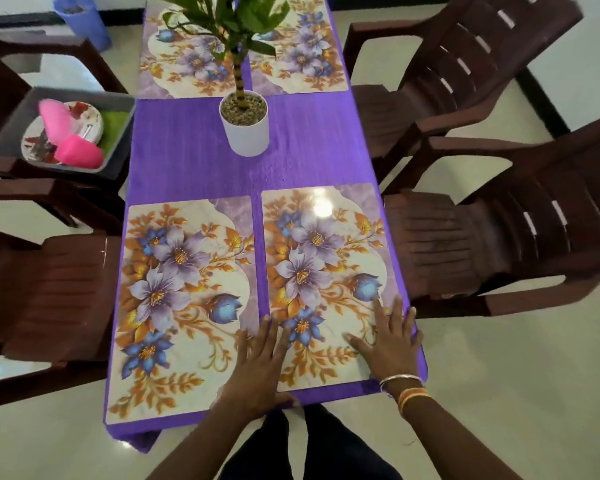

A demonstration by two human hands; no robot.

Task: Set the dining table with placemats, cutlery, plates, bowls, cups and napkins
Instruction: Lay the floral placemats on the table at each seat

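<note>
1. Neither hand grips anything. The left hand (260,362) lies flat with its fingers straight and spread, and the right hand (388,341) lies flat the same way, palm down.
2. Both hands press on the near right placemat (326,265). The left hand straddles its left edge, with some fingers over the strip of purple tablecloth (194,154) beside it. The right hand rests on its right part, with the outer fingers at the mat's right edge.
3. That mat lies at the near right corner of the table, just beside the near left placemat (181,289). A narrow strip of cloth shows between them.
4. Two more flowered mats lie side by side at the far end, the far left placemat (174,60) and the far right placemat (302,53).
5. A potted plant (245,126) stands upright in the middle of the cloth, between the two pairs of mats.
6. A grey tray (118,143) sits on a brown chair (0,64) to the left. It holds patterned plates (85,116), two pink items and something green, and what these are is unclear.
7. The right wrist wears bangles (400,379).
</note>
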